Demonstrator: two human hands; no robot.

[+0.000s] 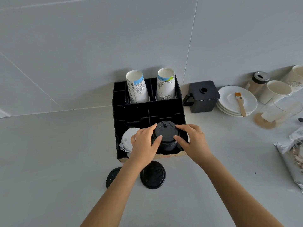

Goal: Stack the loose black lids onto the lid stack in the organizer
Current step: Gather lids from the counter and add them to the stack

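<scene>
A black organizer [147,110] stands on the counter against the wall. In its front right compartment sits a stack of black lids [165,135]. My left hand [145,143] grips the stack's left side with thumb and fingers. On the stack's right side my right hand [192,140] does the same. Two loose black lids lie on the counter in front of the organizer: one [152,175] in plain view between my forearms, the other [112,176] partly hidden under my left forearm.
White lids [127,139] fill the front left compartment. Two stacks of paper cups [164,86] stand in the back. To the right are a black square container [203,96], white plates with a brush [240,103], cups, a shaker and a foil bag [291,154].
</scene>
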